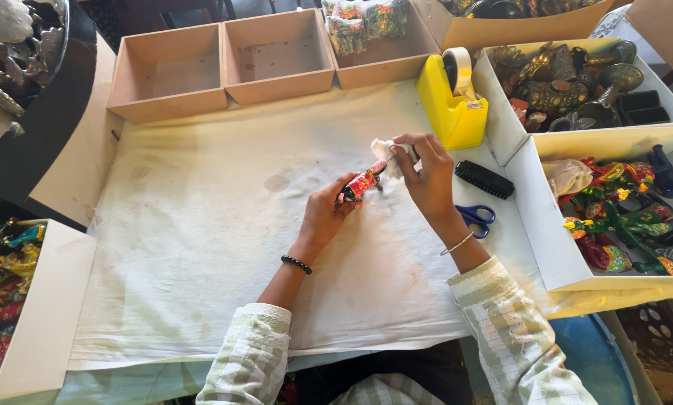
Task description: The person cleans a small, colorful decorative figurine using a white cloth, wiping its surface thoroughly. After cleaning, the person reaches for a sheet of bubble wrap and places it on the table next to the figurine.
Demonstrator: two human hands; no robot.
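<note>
My left hand [326, 214] holds a small painted figurine [364, 182], red with bright patterns, by its lower end above the white cloth [201, 225]. My right hand [426, 176] pinches a crumpled white cloth or tissue [386, 152] against the figurine's upper end. Both hands meet over the middle of the table, a little right of centre. A black bead bracelet sits on my left wrist, a thin bangle on my right.
A yellow tape dispenser [452, 101], a black brush [484, 179] and blue scissors [476, 218] lie right of my hands. White boxes at right hold painted figurines [621, 217] and metal pieces [576, 82]. Brown trays [276, 56] line the far edge; another box [21, 300] sits left.
</note>
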